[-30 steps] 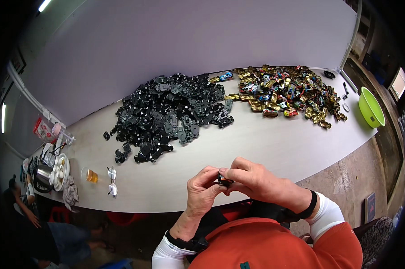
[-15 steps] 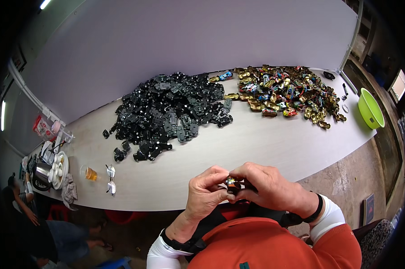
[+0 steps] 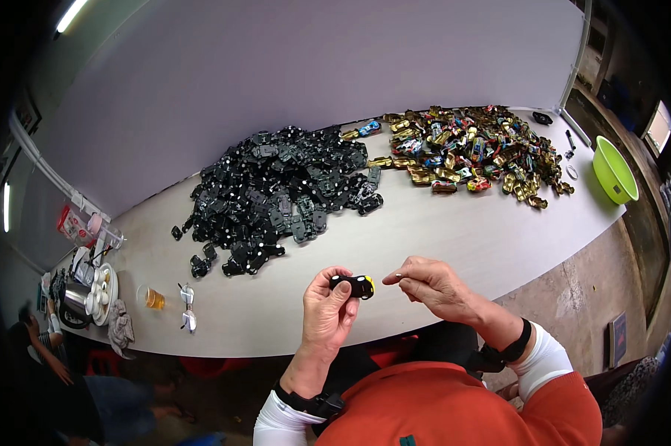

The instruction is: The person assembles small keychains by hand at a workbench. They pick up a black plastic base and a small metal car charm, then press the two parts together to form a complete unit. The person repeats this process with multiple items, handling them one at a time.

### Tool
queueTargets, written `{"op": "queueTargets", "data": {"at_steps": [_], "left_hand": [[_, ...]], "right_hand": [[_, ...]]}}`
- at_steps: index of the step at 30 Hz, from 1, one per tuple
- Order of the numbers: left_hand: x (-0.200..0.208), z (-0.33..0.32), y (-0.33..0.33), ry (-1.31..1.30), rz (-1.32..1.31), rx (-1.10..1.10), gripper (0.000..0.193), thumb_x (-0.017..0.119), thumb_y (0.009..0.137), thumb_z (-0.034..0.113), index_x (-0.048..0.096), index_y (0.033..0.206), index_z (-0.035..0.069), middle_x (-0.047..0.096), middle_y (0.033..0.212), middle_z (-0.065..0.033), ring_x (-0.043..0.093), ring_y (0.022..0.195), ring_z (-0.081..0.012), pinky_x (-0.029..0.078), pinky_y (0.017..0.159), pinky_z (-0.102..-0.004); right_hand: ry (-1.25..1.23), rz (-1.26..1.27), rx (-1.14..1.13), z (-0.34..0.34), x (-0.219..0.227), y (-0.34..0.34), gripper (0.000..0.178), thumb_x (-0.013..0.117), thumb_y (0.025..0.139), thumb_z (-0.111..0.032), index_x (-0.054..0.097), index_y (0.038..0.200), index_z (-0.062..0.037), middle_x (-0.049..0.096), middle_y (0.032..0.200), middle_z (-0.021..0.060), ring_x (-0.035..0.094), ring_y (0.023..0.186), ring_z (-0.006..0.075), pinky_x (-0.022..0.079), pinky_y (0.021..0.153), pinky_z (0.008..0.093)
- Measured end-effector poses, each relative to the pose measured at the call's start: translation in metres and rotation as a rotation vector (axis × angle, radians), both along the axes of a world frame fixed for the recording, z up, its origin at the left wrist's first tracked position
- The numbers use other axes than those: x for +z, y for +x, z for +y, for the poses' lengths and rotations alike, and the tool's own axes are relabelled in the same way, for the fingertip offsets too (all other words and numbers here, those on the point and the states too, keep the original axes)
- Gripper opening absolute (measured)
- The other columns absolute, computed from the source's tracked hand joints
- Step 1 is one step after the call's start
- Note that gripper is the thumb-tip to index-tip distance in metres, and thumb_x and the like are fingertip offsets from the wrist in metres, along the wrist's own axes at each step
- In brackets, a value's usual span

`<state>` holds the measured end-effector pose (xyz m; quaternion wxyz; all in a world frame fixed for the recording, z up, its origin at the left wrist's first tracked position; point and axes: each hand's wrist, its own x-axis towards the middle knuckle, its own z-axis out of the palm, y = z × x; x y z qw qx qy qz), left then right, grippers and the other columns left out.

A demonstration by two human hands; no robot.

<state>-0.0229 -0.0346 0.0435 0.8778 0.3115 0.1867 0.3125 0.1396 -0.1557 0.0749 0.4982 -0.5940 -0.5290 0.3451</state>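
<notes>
My left hand (image 3: 326, 308) grips a toy car (image 3: 352, 286) between thumb and fingers, above the near part of the table. Its black underside with wheels faces up, and a yellow end points right. A short gap to the right of the car, my right hand (image 3: 432, 286) is closed in a pinch. A tiny pale speck shows at those fingertips, too small to name. Beyond my hands lies a heap of black toy car bases (image 3: 276, 193) with wheels. To its right spreads a pile of shiny gold and multicoloured toy car bodies (image 3: 477, 152).
A green basin (image 3: 610, 175) stands at the table's right end. On the left are eyeglasses (image 3: 187, 307), a cup of amber drink (image 3: 154, 299), a cloth (image 3: 121, 327), a tray of cups (image 3: 109, 297) and a kettle (image 3: 75, 301). Another person (image 3: 53, 372) sits at far left.
My hands were together around the toy car. Now they are apart: the left keeps the car, moved slightly left and up with its underside showing, and the right has let go of it.
</notes>
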Motion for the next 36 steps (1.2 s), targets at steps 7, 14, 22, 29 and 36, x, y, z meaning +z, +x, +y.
{"op": "queueTargets", "data": {"at_steps": [7,14,22,29,36], "left_hand": [[-0.010,-0.002,0.000,-0.009,0.081,-0.081,0.018,0.064,0.081,0.007,0.054,0.095,0.000,0.059,0.075,-0.0102,0.054,0.049,-0.0133,0.040,0.036,-0.0191],[-0.006,-0.007,0.009,0.083,0.085,-0.098,0.014,0.063,0.082,0.005,0.052,0.089,0.001,0.060,0.076,-0.0126,0.053,0.046,-0.0142,0.041,0.035,-0.0209],[0.003,-0.023,0.014,0.333,0.154,0.062,0.015,0.061,0.083,0.002,0.048,0.090,0.002,0.058,0.075,-0.0114,0.053,0.045,-0.0136,0.040,0.034,-0.0217],[0.001,-0.014,0.023,0.262,0.211,0.102,0.016,0.061,0.083,0.001,0.044,0.086,0.003,0.057,0.068,-0.0091,0.052,0.041,-0.0137,0.041,0.033,-0.0230],[-0.002,-0.015,0.020,0.284,0.209,0.093,0.016,0.061,0.082,0.001,0.044,0.085,0.003,0.056,0.067,-0.0087,0.052,0.041,-0.0136,0.040,0.033,-0.0231]], "right_hand": [[-0.259,0.453,0.026,-0.001,0.007,0.001,0.019,0.056,0.085,-0.004,0.062,0.103,0.0014,0.062,0.074,0.0051,0.057,0.063,0.0083,0.048,0.056,0.0215],[-0.237,0.445,0.113,-0.001,-0.004,0.005,0.018,0.057,0.086,-0.006,0.060,0.101,0.0027,0.061,0.075,0.0039,0.057,0.067,0.0084,0.048,0.058,0.0216],[-0.112,0.127,-0.066,0.004,-0.012,-0.002,0.004,0.057,0.083,-0.001,0.059,0.086,-0.0005,0.059,0.071,0.0015,0.054,0.066,0.0061,0.046,0.057,0.0227],[-0.131,0.347,-0.081,0.005,-0.022,-0.001,0.004,0.057,0.083,-0.002,0.059,0.085,0.0005,0.058,0.069,0.0025,0.051,0.061,0.0063,0.043,0.052,0.0216],[-0.192,0.402,-0.071,0.007,-0.020,0.001,0.003,0.057,0.082,-0.001,0.058,0.080,0.0003,0.056,0.065,0.0013,0.048,0.059,0.0054,0.041,0.051,0.0216]]}}
